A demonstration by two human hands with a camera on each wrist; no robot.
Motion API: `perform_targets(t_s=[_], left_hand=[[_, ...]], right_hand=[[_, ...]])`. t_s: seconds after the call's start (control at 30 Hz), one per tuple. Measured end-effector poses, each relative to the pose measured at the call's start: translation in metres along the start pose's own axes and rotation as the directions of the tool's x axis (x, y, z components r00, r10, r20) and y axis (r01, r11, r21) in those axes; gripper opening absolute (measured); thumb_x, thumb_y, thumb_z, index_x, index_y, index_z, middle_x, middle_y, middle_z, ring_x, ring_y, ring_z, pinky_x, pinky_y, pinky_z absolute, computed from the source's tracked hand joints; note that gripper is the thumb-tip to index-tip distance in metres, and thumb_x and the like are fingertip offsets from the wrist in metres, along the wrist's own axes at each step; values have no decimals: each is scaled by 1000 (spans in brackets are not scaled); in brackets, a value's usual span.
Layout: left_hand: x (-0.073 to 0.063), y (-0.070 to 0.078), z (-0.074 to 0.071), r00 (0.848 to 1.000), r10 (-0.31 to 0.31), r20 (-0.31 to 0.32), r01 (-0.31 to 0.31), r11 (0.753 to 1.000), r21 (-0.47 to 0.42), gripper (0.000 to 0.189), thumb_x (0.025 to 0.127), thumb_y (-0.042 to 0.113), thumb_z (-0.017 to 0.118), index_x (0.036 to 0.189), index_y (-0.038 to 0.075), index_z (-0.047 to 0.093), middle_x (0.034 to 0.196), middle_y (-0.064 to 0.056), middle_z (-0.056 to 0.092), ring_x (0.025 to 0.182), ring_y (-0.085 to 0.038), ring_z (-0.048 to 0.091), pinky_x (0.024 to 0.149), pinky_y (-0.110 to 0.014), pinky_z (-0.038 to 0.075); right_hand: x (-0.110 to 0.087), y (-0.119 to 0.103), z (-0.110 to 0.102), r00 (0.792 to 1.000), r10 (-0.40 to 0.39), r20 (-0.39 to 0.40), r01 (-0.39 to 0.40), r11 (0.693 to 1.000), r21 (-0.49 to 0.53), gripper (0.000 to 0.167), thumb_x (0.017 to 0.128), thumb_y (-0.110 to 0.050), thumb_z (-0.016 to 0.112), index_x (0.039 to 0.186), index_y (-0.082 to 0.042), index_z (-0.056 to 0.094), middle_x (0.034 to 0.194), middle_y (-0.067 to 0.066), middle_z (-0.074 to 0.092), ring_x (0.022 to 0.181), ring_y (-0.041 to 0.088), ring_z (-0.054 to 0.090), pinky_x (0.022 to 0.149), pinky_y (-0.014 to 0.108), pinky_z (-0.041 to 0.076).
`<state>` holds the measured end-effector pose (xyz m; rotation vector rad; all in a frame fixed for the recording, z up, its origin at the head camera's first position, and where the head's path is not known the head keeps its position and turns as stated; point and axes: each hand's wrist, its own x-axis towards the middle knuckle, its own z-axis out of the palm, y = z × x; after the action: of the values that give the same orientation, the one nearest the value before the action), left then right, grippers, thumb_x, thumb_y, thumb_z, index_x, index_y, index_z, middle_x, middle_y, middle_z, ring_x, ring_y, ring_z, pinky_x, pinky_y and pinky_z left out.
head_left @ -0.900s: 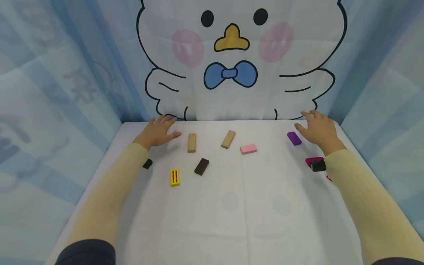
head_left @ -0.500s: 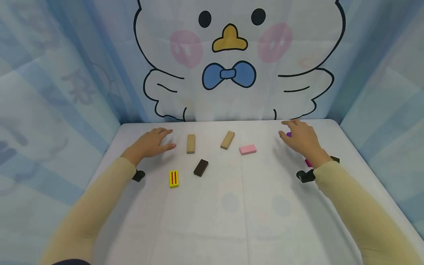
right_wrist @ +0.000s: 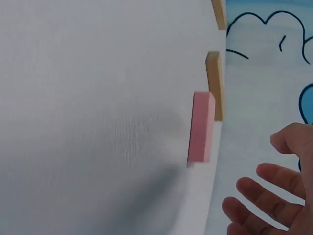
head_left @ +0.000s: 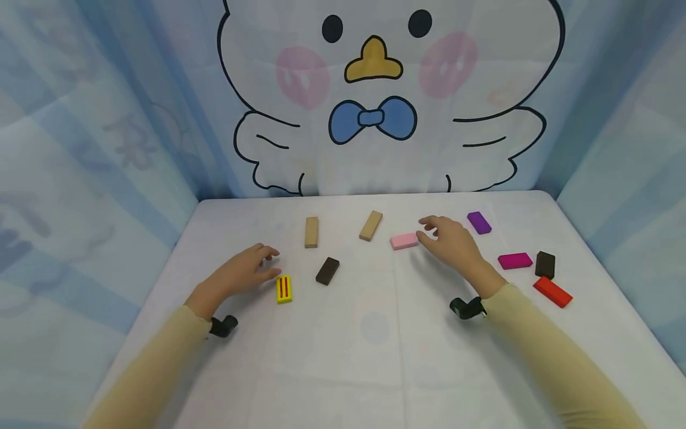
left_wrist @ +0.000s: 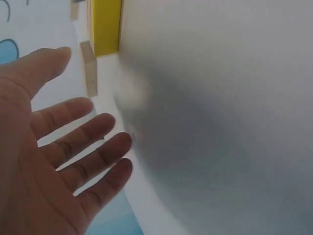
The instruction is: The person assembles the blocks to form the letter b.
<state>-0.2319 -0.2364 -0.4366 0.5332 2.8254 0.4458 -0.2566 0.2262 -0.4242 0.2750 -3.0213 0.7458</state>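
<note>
Nine rectangular blocks [head_left: 327,271] lie on a white table [head_left: 343,363].
The left hand [head_left: 234,275], fingers loosely extended, is just beside the yellow, two-red-striped block [head_left: 284,289]; the right hand [head_left: 453,245], likewise relaxed, is near the pink block [head_left: 403,241].

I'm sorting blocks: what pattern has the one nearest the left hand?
The block is yellow with two red stripes, clearest in the head view.
</note>
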Motion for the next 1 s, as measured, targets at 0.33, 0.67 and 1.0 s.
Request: perform_targets(t_s=[0.33,0.67,1.0], left_hand=[[-30,13,20,1000,-21,-6,20,995,-97,50,97,30,75,134,2,58,109,-8,66,99,-22,60,92,-45,53],[-38,19,19,998,40,-40,-43,996,-73,41,96,27,76,128,5,63,114,-5,70,105,-24,63,94,-46,55],[-37,20,30,996,45,-83,-53,994,-100,33,95,19,76,124,6,66,111,-2,70,103,-22,63,93,-45,55]], right_hand=[[-5,-56,42,996,-83,42,77,988,131,42,98,-29,70,134,-7,67,117,11,74,104,27,69,88,45,57],[-1,-105,88,990,-112,86,96,980,176,35,97,-36,72,127,-16,71,115,2,74,99,19,67,83,38,55],[0,-128,115,992,-115,61,108,989,106,42,95,-47,74,126,-18,72,118,3,70,108,25,65,87,40,55]])
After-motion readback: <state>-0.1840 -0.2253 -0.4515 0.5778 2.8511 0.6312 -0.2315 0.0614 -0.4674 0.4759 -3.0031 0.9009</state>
